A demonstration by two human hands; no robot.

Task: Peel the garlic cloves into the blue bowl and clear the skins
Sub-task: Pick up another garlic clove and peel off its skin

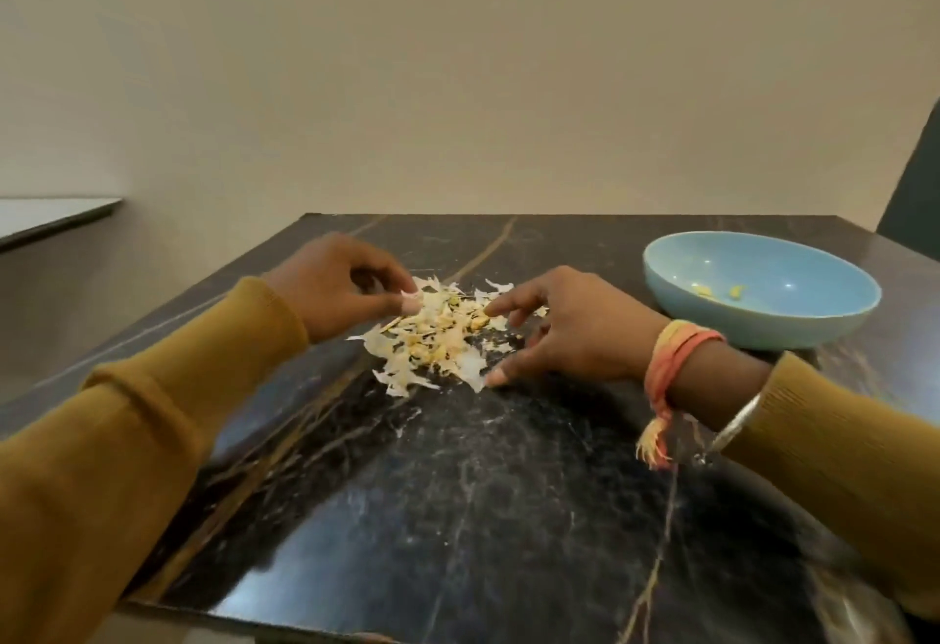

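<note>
Pinching a pale piece [411, 303] at the skin pile [437, 340], the left hand [335, 282] lies farther from the blue bowl [763, 325] than the spread, empty right hand [575, 328].

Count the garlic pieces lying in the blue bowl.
2. One garlic piece lies on the floor of the blue bowl, the second just to its right. The near wall may hide more.

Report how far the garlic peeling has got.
Done: a few yellowish pieces lie in the blue bowl. In hand: the left hand pinches a pale piece at the edge of the skin pile, clove or skin I cannot tell; the right hand rests spread fingers on it. Left: that pile, yellowish bits included, lies uncleared on the table.
</note>
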